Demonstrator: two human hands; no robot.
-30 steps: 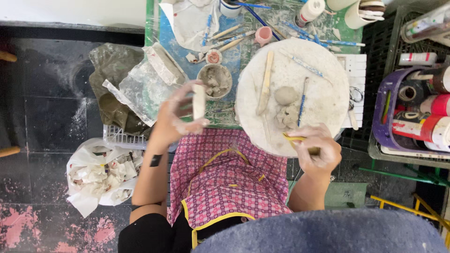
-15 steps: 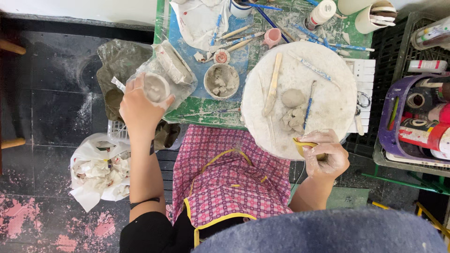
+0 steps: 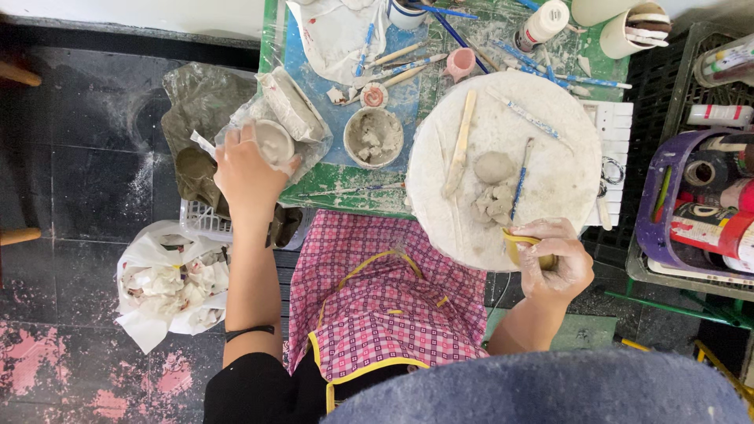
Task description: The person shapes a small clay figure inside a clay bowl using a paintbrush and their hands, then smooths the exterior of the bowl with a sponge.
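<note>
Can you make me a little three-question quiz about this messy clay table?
1. True or false: the left hand grips a pale cylinder of grey clay.
2. What does the right hand pinch? A: a small yellow scraper; B: a red paintbrush.
3. Fill in: the smooth grey clay ball sits on the round white ____.

Key: 1 true; 2 A; 3 board.

The apron (image 3: 385, 290) is pink check with yellow trim. The round board (image 3: 550, 165) is off-white, carrying grey clay (image 3: 495, 167) (the same grey dusts both hands). The bench (image 3: 345, 184) is green and blue; the floor (image 3: 86, 180) is black, the crate (image 3: 656, 212) purple.
</note>
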